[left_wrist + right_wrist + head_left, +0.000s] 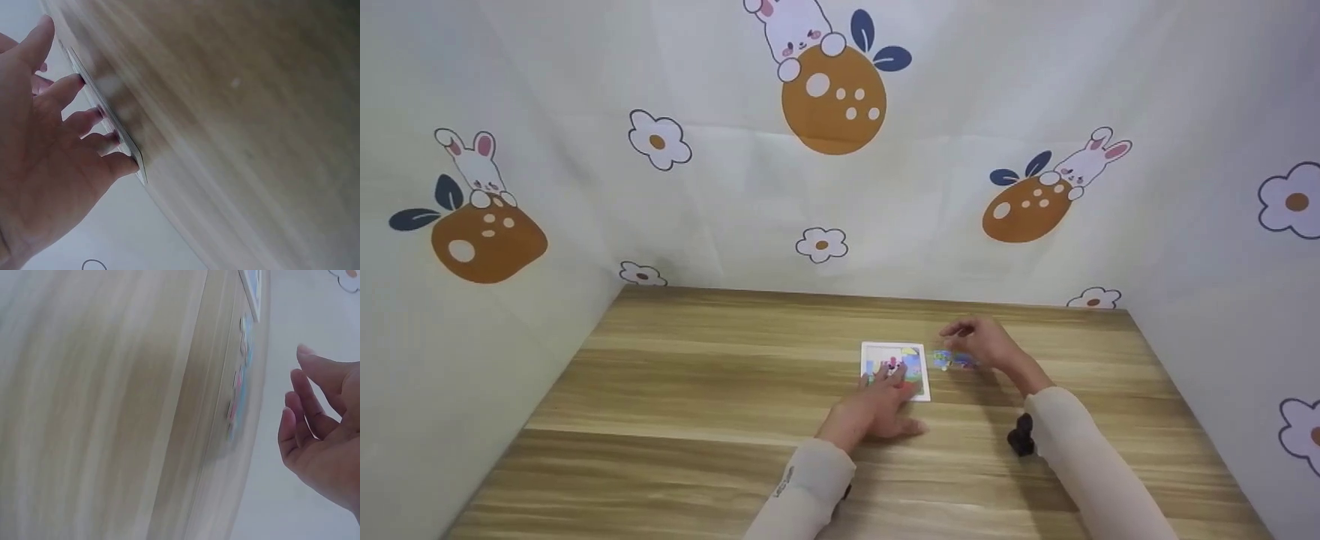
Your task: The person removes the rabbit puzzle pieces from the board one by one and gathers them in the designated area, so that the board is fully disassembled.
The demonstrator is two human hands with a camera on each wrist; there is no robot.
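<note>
Head view: the right hand was held loosely open, empty, just above the loose pieces, which lay beside the board on its right. The board was pressed flat by the left hand.

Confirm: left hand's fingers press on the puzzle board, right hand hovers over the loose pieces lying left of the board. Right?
One error: the loose pieces lie right of the puzzle board, not left, as the head view shows. The rest holds: the left hand has its fingers pressed on the board, and the right hand hovers open over the pieces.
</note>
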